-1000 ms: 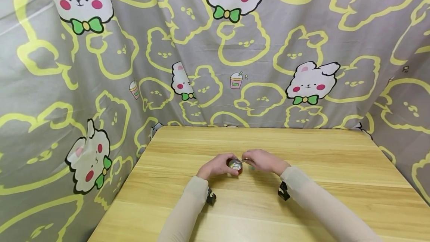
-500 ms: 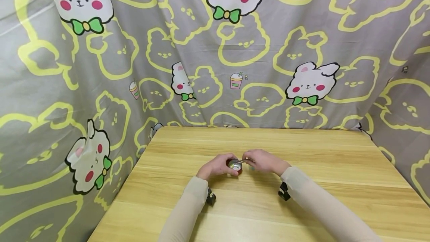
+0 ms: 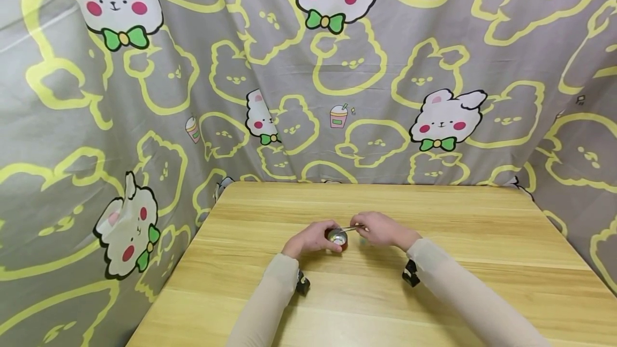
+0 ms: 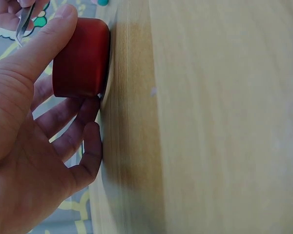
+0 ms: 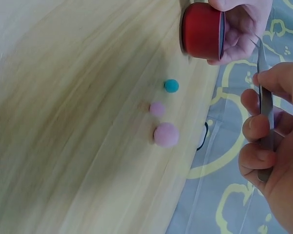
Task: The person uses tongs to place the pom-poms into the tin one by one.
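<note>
A small red cup (image 3: 338,239) with a shiny inside stands on the wooden table (image 3: 482,240). My left hand (image 3: 322,236) grips it, thumb on one side of the cup (image 4: 80,58) and fingers round the other. My right hand (image 3: 368,228) pinches thin metal tweezers (image 3: 352,227), whose tips hang just over the cup's rim. In the right wrist view the tweezers (image 5: 264,97) point toward the cup (image 5: 201,30). On the table beside the cup lie a teal pom-pom (image 5: 171,86), a small pink pom-pom (image 5: 156,108) and a larger pink pom-pom (image 5: 166,134).
A grey curtain (image 3: 144,95) printed with yellow and white rabbits closes in the table at the back and on both sides. The table's left edge (image 3: 193,245) is close to my left arm. Bare wood stretches to the right and front.
My right hand with the tweezers has risen slightly and drawn a little to the right, away from the cup. The left hand and cup have stayed put.
</note>
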The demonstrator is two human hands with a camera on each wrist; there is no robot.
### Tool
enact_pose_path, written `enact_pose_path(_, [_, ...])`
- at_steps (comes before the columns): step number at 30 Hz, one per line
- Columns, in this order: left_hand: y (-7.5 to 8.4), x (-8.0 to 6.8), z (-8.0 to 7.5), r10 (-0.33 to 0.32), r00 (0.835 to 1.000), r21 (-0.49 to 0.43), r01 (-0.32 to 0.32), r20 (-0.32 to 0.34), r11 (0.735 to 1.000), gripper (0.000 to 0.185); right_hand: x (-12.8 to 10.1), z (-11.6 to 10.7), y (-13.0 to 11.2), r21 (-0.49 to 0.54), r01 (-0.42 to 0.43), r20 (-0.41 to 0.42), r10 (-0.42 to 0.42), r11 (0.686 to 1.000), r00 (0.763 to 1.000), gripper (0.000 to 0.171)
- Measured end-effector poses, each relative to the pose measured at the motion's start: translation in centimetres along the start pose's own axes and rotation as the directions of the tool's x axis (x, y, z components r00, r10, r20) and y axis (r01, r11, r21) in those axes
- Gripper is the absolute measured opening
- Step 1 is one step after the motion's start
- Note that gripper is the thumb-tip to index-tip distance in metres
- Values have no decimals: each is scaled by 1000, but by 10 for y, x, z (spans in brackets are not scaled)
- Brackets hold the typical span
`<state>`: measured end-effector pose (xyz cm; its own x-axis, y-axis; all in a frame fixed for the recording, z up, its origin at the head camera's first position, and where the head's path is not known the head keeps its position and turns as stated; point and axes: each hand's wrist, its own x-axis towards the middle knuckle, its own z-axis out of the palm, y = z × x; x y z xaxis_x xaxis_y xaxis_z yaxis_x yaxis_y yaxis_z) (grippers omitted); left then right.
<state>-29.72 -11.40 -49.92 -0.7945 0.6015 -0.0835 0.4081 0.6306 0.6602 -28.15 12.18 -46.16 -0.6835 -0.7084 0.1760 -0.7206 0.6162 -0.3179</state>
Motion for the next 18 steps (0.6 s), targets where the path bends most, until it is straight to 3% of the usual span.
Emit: enact_pose_path(18, [-1, 0, 1, -17, 1000, -40, 17, 3, 999, 43, -18, -16, 17, -1, -32, -35, 31, 1000, 999, 11])
